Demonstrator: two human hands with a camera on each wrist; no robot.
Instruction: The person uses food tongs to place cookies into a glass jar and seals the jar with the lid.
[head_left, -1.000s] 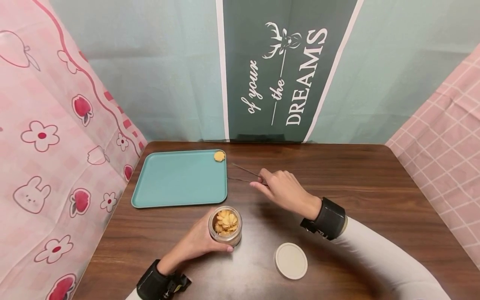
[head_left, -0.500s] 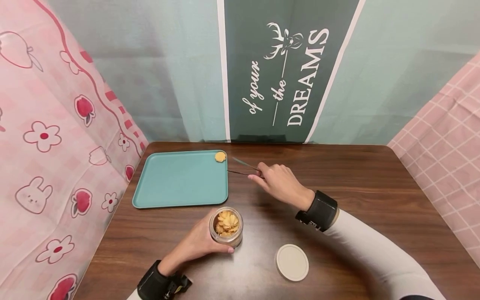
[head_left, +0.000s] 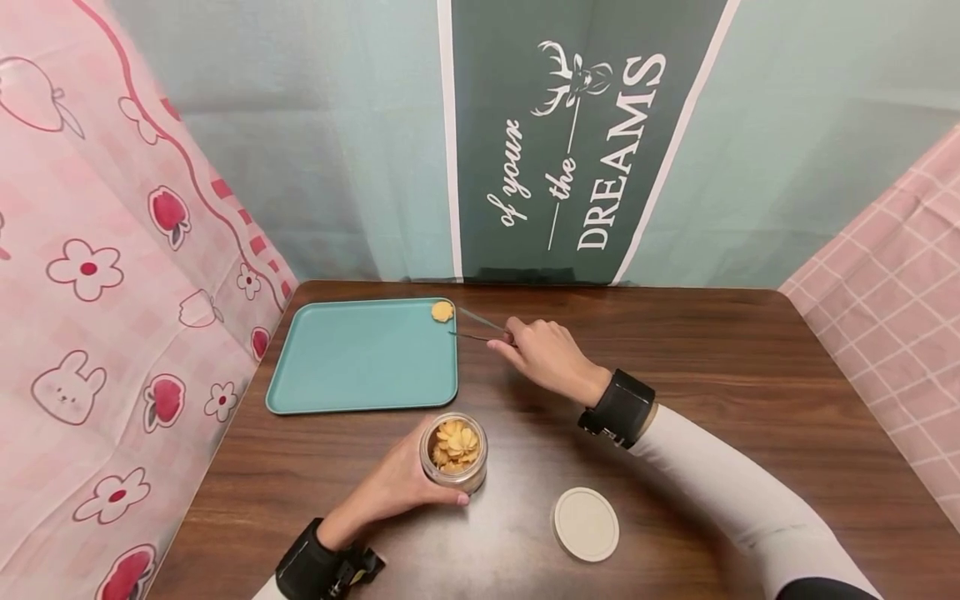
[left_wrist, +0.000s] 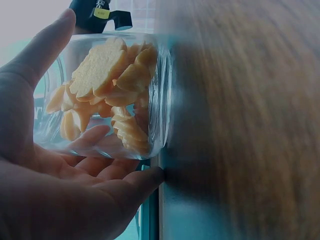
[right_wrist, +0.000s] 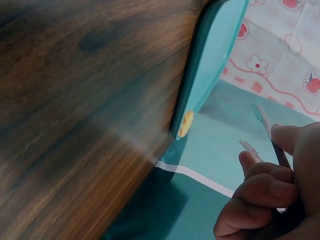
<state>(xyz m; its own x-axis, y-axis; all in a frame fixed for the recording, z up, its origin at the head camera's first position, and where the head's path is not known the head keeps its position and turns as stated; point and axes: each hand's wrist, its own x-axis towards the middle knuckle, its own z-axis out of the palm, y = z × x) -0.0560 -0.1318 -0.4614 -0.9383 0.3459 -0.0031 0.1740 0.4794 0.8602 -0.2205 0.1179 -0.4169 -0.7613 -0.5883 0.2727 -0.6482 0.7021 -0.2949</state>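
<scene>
Fingers and thumb of my left hand wrap round an open glass jar that stands upright on the table. Yellow flower-shaped cookies fill part of it. My right hand grips a pair of metal tongs with toothed tips. The tips are spread apart with nothing between them, near the right rim of the teal tray. One cookie lies in the tray's far right corner. In the right wrist view the same cookie shows beyond the tongs.
A round cream lid lies on the brown wooden table, right of the jar. Cloth hangs behind the table and on both sides, with a strawberry-print pink cloth at the left.
My right hand has moved a little left and away from me, bringing the tongs closer to the tray's corner. The left hand and jar stay where they were.
</scene>
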